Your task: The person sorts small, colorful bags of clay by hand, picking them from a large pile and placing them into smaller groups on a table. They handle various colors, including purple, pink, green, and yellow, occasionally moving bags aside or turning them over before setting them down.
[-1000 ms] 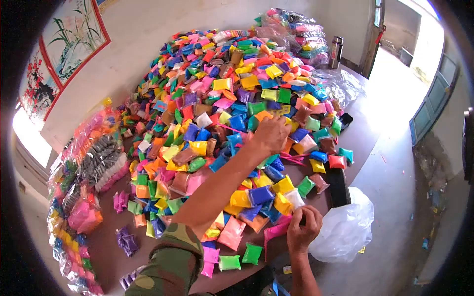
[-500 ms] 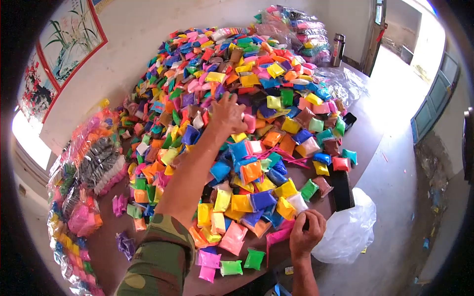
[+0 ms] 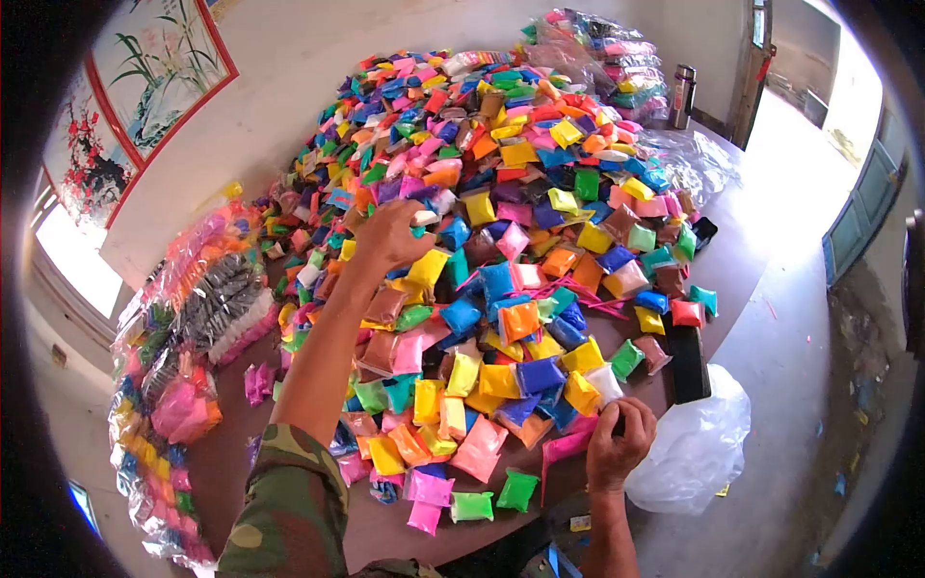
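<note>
A large heap of small coloured packets covers the table. My left hand (image 3: 390,234) reaches into the middle of the heap with bent fingers, beside a small white and green packet (image 3: 422,222); what its fingers hold, if anything, is hidden. Near the front edge, my right hand (image 3: 621,438) is curled, thumb and fingertips together, close to a white packet (image 3: 604,383) and a bright pink packet (image 3: 567,444). Whether something is pinched in it I cannot make out. Two pink packets and two green packets (image 3: 518,489) lie at the near edge.
A black tray (image 3: 688,366) and a clear plastic bag (image 3: 696,448) sit at the right edge. Bundled packets in clear film (image 3: 198,376) line the left side. A thermos (image 3: 682,96) stands at the back right, by more bagged packets (image 3: 617,63).
My left hand has drawn back toward the left over the heap. Many packets have slid down and now cover the front left part. The view has shifted slightly; my right hand stays curled.
</note>
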The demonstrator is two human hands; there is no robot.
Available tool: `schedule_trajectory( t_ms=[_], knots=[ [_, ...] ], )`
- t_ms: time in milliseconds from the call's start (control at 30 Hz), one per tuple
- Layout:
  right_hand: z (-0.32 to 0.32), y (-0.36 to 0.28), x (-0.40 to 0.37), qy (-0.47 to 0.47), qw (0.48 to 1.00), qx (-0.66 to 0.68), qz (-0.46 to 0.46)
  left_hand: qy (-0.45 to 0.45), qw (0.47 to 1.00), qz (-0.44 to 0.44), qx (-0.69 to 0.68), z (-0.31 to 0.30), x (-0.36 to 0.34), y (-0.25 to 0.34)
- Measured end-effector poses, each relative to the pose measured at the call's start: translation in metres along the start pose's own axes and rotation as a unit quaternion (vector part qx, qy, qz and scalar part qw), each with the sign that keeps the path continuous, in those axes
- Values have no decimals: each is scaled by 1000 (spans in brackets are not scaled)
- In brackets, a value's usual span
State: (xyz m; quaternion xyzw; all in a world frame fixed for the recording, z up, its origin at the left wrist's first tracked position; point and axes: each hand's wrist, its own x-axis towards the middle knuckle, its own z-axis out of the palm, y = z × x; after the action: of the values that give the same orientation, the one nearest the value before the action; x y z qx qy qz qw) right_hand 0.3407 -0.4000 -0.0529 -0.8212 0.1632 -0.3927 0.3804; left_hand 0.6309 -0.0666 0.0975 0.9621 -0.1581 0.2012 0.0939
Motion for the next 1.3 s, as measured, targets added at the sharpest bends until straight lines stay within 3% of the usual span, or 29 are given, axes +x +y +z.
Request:
schedule_trajectory(
  t_ms=[100, 267, 400, 533, 633, 767, 967, 1100, 1300],
  knots=[
    [1, 2, -1, 7, 1000, 13, 4, -31, 999, -2, -39, -19, -14, 1],
    [2, 1, -1, 8, 1000, 7, 6, 2, 999, 21, -50, -38, -45, -1],
    [1, 1, -1, 6, 1000, 7, 3, -73, 994, -47, -68, -55, -70, 3],
    [0, 0, -2, -5, 1000, 10, 16, -98, 989, -41, -104, -67, -83, 17],
    [0, -1, -2, -6, 1000, 16, 18, -59, 995, 65, -57, -68, -91, 19],
    [-2, -1, -2, -13, 1000, 10, 4, -14, 991, 77, -106, -63, -96, 24],
    [0, 1, -2, -7, 1000, 14, 7, -16, 973, -14, -229, -73, -95, 30],
    [1, -1, -3, 0, 1000, 27, 13, 9, 982, -47, -183, -76, -102, 27],
    [3, 11, 0, 2, 999, 17, -36, 84, 977, 5, -195, -76, -105, 24]
  ],
)
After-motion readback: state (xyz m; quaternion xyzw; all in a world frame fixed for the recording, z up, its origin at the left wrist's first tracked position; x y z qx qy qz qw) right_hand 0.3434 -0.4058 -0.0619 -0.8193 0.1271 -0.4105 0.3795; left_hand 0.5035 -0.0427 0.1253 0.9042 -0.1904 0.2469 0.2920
